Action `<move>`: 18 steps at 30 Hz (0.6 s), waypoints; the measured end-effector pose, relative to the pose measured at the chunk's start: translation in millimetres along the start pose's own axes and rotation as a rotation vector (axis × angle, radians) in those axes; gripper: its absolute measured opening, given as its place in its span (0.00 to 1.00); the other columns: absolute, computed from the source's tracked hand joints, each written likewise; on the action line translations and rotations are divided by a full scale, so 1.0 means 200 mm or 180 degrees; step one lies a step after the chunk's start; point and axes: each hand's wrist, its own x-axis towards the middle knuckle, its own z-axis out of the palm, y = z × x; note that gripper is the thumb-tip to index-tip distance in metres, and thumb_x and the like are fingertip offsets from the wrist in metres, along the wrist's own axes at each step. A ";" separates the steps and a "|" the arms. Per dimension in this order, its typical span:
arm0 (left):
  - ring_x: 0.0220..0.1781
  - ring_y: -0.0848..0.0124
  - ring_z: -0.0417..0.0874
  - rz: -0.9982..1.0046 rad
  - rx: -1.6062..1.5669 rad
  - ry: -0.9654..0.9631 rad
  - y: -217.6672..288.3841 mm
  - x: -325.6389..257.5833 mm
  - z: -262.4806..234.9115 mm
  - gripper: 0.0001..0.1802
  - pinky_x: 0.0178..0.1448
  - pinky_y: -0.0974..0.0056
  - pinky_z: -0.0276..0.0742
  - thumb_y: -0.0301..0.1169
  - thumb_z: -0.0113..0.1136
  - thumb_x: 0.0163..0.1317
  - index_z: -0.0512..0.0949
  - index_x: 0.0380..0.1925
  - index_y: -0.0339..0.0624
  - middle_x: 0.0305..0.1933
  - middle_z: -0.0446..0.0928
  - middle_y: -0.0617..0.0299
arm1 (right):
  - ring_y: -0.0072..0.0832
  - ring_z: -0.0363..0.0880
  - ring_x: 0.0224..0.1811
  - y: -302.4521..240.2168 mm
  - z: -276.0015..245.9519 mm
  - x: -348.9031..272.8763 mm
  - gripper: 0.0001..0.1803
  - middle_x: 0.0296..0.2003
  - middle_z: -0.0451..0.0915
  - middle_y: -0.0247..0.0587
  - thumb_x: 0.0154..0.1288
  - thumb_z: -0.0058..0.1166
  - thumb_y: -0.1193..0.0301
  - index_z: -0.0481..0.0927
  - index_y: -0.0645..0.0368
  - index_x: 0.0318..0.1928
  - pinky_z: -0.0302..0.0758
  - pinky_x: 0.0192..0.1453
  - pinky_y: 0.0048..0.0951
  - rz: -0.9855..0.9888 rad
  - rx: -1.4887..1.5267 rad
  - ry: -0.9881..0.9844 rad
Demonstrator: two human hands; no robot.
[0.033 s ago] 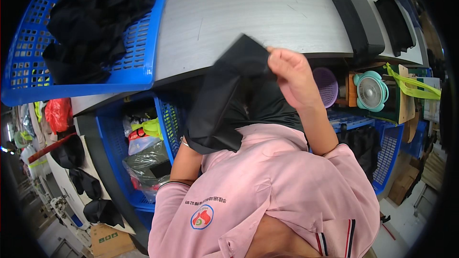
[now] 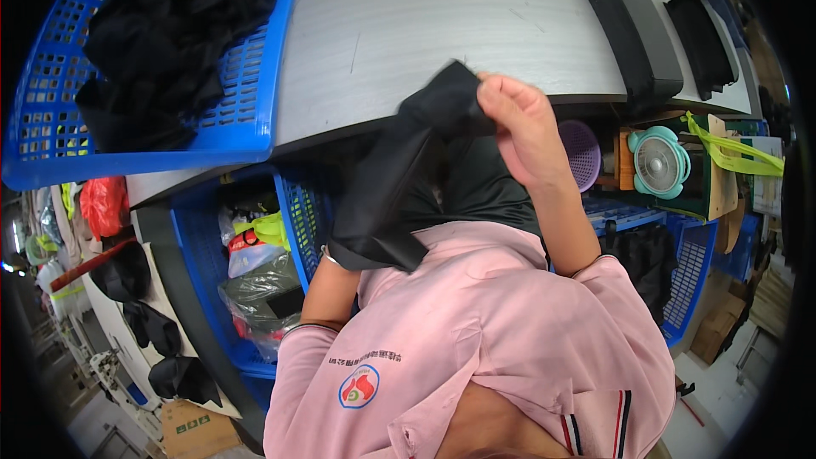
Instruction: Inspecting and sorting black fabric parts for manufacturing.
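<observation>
A long folded piece of black fabric (image 2: 382, 183), like a sewn sleeve or pouch, hangs between my arms in front of my body. My right hand (image 2: 524, 132) is closed, pinching its upper right corner between thumb and fingers, just off the table's near edge. My left forearm (image 2: 330, 293) reaches up to the lower end of the fabric. Cloth covers my left hand from the wrist on, so its fingers are hidden.
A blue basket (image 2: 274, 59) full of black fabric stands at the left of the grey table (image 2: 425, 30). Folded black pieces (image 2: 639, 38) lie at the table's right. Below are another blue basket (image 2: 200, 263) with bagged items, a purple basket (image 2: 578, 155) and a small turquoise fan (image 2: 661, 160).
The upper end of the black fabric has shifted slightly right and become narrower, while its lower end has folded in a little. My right hand has moved slightly.
</observation>
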 end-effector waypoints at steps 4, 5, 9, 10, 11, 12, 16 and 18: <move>0.64 0.61 0.77 -0.0003 -0.0053 -0.0082 -0.07 0.00 0.08 0.21 0.69 0.56 0.72 0.36 0.48 0.75 0.71 0.62 0.36 0.64 0.74 0.53 | 0.14 0.75 0.40 0.00 -0.12 0.15 0.14 0.36 0.81 0.28 0.75 0.55 0.63 0.84 0.61 0.37 0.71 0.48 0.20 0.0583 -0.0074 0.0425; 0.64 0.61 0.77 -0.0005 -0.0065 -0.0099 -0.07 -0.03 0.11 0.21 0.69 0.56 0.72 0.36 0.48 0.75 0.71 0.62 0.37 0.64 0.74 0.53 | 0.20 0.80 0.45 -0.01 -0.14 0.15 0.18 0.39 0.84 0.35 0.77 0.52 0.59 0.85 0.63 0.43 0.75 0.53 0.25 0.0415 -0.0663 0.0446; 0.64 0.61 0.77 -0.0034 -0.0102 -0.0117 -0.17 0.01 0.03 0.21 0.68 0.56 0.72 0.37 0.48 0.75 0.72 0.62 0.37 0.65 0.74 0.53 | 0.28 0.81 0.51 -0.04 -0.18 0.10 0.19 0.43 0.84 0.38 0.73 0.57 0.60 0.84 0.65 0.49 0.74 0.60 0.29 -0.0170 -0.1234 -0.0288; 0.64 0.61 0.77 -0.0042 -0.0110 -0.0135 -0.17 -0.06 0.03 0.21 0.68 0.56 0.72 0.37 0.48 0.75 0.72 0.62 0.37 0.65 0.74 0.53 | 0.28 0.81 0.51 -0.04 -0.19 0.09 0.19 0.43 0.84 0.38 0.73 0.57 0.60 0.84 0.65 0.49 0.74 0.60 0.29 -0.0167 -0.1229 -0.0281; 0.64 0.61 0.77 -0.0049 -0.0117 -0.0156 -0.19 -0.07 0.01 0.22 0.68 0.56 0.72 0.37 0.48 0.75 0.72 0.62 0.37 0.65 0.74 0.53 | 0.29 0.80 0.52 -0.05 -0.19 0.07 0.17 0.47 0.83 0.39 0.69 0.59 0.64 0.83 0.65 0.50 0.73 0.62 0.29 -0.0366 -0.1870 -0.0452; 0.64 0.61 0.77 -0.0053 -0.0126 -0.0181 -0.20 -0.09 -0.02 0.22 0.68 0.56 0.72 0.38 0.49 0.75 0.72 0.62 0.38 0.65 0.74 0.53 | 0.30 0.79 0.54 -0.06 -0.19 0.06 0.16 0.50 0.82 0.40 0.65 0.62 0.69 0.83 0.65 0.50 0.72 0.63 0.29 -0.0567 -0.2514 -0.0618; 0.64 0.61 0.77 -0.0068 -0.0144 -0.0266 -0.26 -0.13 -0.02 0.22 0.68 0.57 0.72 0.38 0.49 0.75 0.72 0.62 0.38 0.66 0.74 0.54 | 0.31 0.80 0.53 -0.05 -0.12 0.05 0.18 0.49 0.82 0.41 0.60 0.65 0.74 0.83 0.61 0.52 0.74 0.59 0.28 -0.0755 -0.3126 -0.0767; 0.64 0.62 0.77 -0.0076 -0.0153 -0.0304 -0.29 -0.16 -0.01 0.22 0.68 0.57 0.72 0.39 0.49 0.75 0.73 0.62 0.39 0.66 0.74 0.54 | 0.32 0.81 0.51 -0.03 -0.11 0.06 0.14 0.47 0.82 0.41 0.60 0.64 0.75 0.85 0.62 0.48 0.75 0.56 0.27 -0.0751 -0.3175 -0.0731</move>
